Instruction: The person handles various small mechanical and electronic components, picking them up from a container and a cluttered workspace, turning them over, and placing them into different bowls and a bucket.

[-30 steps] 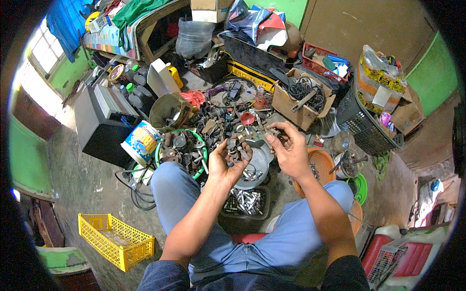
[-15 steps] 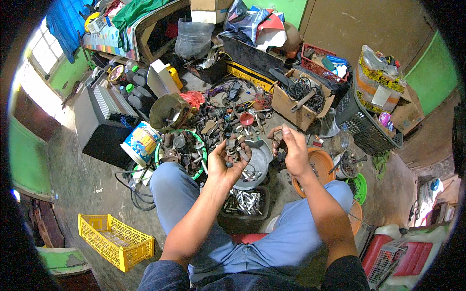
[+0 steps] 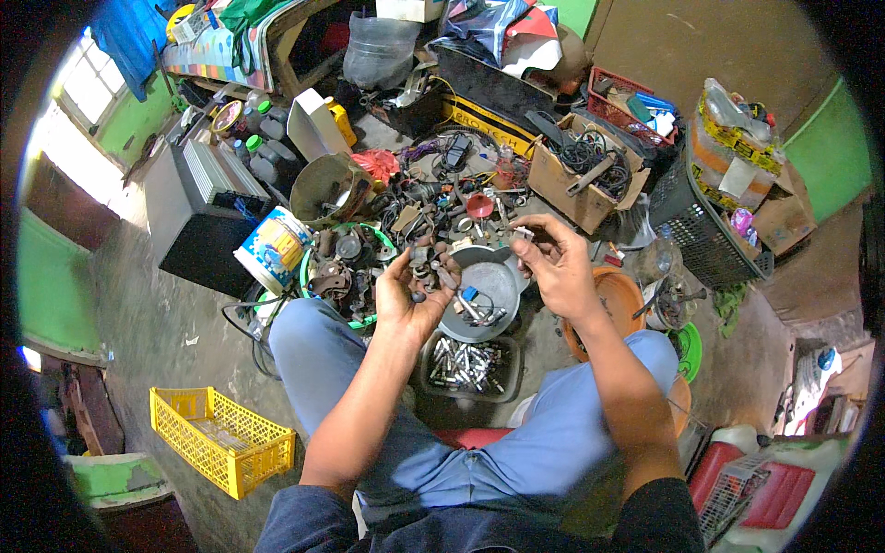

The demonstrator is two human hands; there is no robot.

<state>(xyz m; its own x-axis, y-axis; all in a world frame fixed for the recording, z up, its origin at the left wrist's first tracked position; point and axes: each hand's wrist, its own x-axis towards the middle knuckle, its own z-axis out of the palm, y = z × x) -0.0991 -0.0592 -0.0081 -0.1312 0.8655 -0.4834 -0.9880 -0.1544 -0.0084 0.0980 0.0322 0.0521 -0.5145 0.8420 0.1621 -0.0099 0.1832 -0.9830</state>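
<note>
Left hand: left hand [image 3: 412, 293], centre of frame, palm up and cupped, fingers half curled around a heap of small rusty metal parts [image 3: 431, 270]; the parts lie on the palm and against the fingertips.
Right hand: right hand [image 3: 556, 265], just right of centre, fingers bent inward, thumb and forefinger pinched on a small pale metal piece [image 3: 523, 234] at the fingertips; what kind of piece, cannot tell.
Gap between hands: apart, the pinched piece level with and to the right of the heap.
Below hands: round grey metal pan [image 3: 489, 288] with a few loose bits, and under it a dark tray of bolts [image 3: 468, 362], between the knees.
Left of hands: green basin [image 3: 318, 295] full of rusty scrap.
Upper right: cardboard box [image 3: 579, 175] of cables, black crate [image 3: 705, 241].
Lower left: yellow plastic crate [image 3: 221, 441] on the floor.
</note>
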